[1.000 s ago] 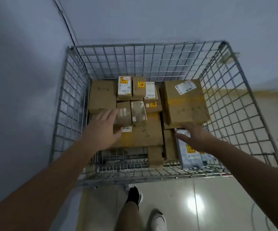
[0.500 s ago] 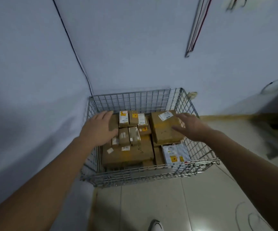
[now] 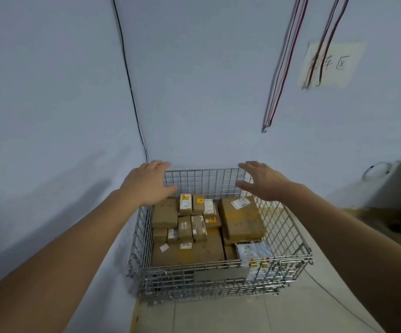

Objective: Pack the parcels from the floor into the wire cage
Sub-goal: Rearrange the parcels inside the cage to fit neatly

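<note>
Parcels point(image 3: 241, 218) in cage point(image 3: 221, 276): stiff, probably light cartons; grip opposite edges. Left hand point(image 3: 147, 182) and right hand point(image 3: 262, 180) open, empty.

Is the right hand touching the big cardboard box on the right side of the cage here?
Apart. In the head view the right hand is raised with fingers spread before the cage's back wall, and bare mesh shows between it and the big cardboard box.

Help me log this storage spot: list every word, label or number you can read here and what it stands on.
"库区", handwritten, preceded by a character I cannot make out: paper sign on the wall.
White shipping labels on the big box and the grey mailer bag: too small to read.
Yellow stickers and white labels on the small boxes in the wire cage: blurred, unreadable.
Both hands, left hand and right hand, bear no text.
</note>
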Demonstrator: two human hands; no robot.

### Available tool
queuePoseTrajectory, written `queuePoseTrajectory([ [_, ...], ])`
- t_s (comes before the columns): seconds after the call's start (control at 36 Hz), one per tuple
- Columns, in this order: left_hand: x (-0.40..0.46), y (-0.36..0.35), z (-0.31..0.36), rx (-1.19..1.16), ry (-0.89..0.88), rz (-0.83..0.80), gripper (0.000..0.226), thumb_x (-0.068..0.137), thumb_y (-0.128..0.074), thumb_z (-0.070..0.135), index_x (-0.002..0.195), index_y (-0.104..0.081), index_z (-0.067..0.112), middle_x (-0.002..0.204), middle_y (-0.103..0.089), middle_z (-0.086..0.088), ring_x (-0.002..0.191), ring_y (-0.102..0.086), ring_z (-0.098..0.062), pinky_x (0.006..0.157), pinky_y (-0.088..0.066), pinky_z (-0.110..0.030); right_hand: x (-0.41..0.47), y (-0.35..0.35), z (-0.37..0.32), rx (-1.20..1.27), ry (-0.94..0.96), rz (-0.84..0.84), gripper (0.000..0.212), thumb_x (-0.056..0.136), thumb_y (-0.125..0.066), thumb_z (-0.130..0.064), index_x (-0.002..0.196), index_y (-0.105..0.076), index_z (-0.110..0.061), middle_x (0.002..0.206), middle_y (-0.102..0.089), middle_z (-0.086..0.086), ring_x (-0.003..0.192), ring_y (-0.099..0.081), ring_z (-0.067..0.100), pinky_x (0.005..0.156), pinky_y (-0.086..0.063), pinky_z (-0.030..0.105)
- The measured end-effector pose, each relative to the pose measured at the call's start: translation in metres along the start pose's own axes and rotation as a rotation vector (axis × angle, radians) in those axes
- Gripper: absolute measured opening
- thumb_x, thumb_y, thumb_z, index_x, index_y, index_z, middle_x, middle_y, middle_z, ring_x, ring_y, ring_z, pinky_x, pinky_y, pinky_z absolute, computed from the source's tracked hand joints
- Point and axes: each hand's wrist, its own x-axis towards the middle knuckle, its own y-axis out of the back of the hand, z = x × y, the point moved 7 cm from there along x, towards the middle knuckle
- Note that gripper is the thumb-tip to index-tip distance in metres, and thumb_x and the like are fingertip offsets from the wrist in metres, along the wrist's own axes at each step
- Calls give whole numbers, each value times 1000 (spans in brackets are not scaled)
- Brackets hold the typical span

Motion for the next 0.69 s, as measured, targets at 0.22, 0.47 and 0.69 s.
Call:
queuePoseTrajectory([
  [0.22, -18, 3, 44, -22, 17, 25, 81, 96, -53, 61, 162, -19, 28, 168, -23, 0, 150, -28, -27, 119, -29, -45, -34, 12, 29, -20, 37, 15, 74, 99, -45, -61, 160, -24, -23, 166, -26, 5, 149, -29, 28, 120, -30, 48],
  [0.47, -17, -22, 113, -14, 23, 5, 80, 94, -54, 64, 160, -25, 30, 164, -31, 0, 145, -35, -29, 116, -34, -46, -69, 3, 107, -25, 30, -18, 76, 98, -46, -62, 159, -25, -23, 165, -29, 5, 147, -33, 30, 117, -34, 54],
  [0.69, -8, -46, 157, 20, 9, -45, 85, 93, -52, 68, 161, -21, 30, 168, -25, -1, 152, -27, -27, 121, -30, -51, -93, -12, 159, 30, -9, -58, 74, 99, -47, -60, 159, -28, -20, 164, -29, 6, 149, -29, 28, 118, -33, 50],
])
